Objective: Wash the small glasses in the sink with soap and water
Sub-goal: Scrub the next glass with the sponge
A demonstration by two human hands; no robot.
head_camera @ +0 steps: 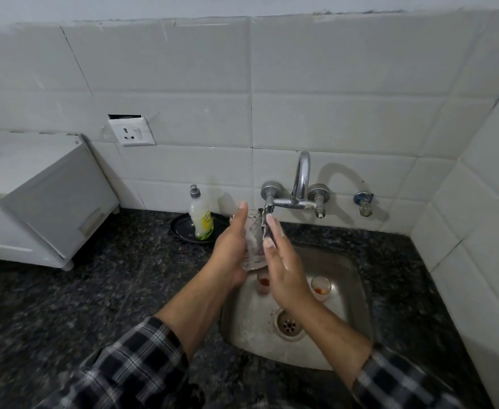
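A clear small glass (253,243) is held upright above the sink (351,278), right under the tap spout (268,208). My left hand (230,252) grips it from the left, thumb up along its side. From the right, my right hand (283,261) presses straight fingers flat against the glass. Two more small glasses with red residue stand in the basin: one (263,284) partly hidden below my hands, the other (321,287) to the right.
A dish soap bottle (201,216) stands on a dark plate (183,228) left of the tap (301,184). A white appliance (41,196) sits on the dark granite counter (109,290) at far left. The drain (289,323) is in the basin's near part. Tiled walls close the back and right.
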